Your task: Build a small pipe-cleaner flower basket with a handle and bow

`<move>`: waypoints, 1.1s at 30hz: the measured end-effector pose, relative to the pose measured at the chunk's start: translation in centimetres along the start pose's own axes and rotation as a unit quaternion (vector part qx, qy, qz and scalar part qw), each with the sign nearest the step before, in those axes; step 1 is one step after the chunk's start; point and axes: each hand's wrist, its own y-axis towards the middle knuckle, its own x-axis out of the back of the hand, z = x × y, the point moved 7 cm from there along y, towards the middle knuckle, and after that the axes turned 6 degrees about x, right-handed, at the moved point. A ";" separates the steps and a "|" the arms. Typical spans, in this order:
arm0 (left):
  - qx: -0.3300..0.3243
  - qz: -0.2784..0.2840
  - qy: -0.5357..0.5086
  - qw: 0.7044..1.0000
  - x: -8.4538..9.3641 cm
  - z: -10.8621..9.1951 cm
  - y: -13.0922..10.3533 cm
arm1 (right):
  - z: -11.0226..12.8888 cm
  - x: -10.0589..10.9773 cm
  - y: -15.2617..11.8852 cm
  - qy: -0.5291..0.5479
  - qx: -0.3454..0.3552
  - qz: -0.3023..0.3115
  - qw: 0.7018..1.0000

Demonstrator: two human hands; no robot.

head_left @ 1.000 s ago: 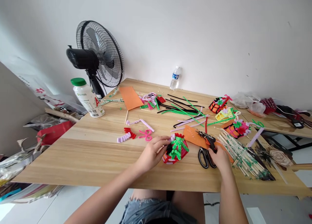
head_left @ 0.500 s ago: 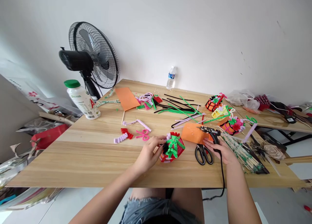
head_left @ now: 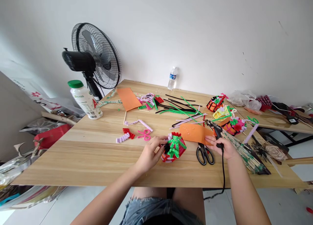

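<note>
My left hand (head_left: 152, 152) is closed on the left side of a small pipe-cleaner basket (head_left: 174, 148), which has red, green and black fuzzy parts. On the right, my right hand (head_left: 226, 147) is wrapped round a black glue gun (head_left: 216, 130), its nozzle pointing up and left and its cord hanging off the table's front edge. Beside that hand lies an orange sheet (head_left: 193, 132) with small specks on it. Black-handled scissors (head_left: 205, 154) rest partly under the sheet, between my hands.
Pipe cleaners (head_left: 181, 107) lie across the table's middle, with a pink bow (head_left: 144, 134) nearer. A white bottle (head_left: 86, 101), a fan (head_left: 96, 56) and an orange sheet (head_left: 128, 99) are at left. Finished small baskets (head_left: 216, 102) and bundled sticks (head_left: 249, 154) sit at right.
The glue gun in my right hand has moved slightly right and its nozzle has shifted off the orange sheet. The near orange sheet has shifted slightly left. My left hand stays at the basket.
</note>
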 end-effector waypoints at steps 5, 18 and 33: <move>0.004 0.001 -0.005 1.000 0.0 0.1 0.1 | 3.9 -3.4 -3.1 -0.007 0.162 0.084 0.983; 0.011 -0.037 -0.020 0.999 -0.3 0.0 -0.2 | 4.8 -14.6 -14.5 -0.329 0.136 0.231 0.905; 0.026 -0.056 -0.036 0.997 -0.3 0.0 -0.4 | 7.7 -19.6 -12.8 -0.569 0.054 0.237 0.785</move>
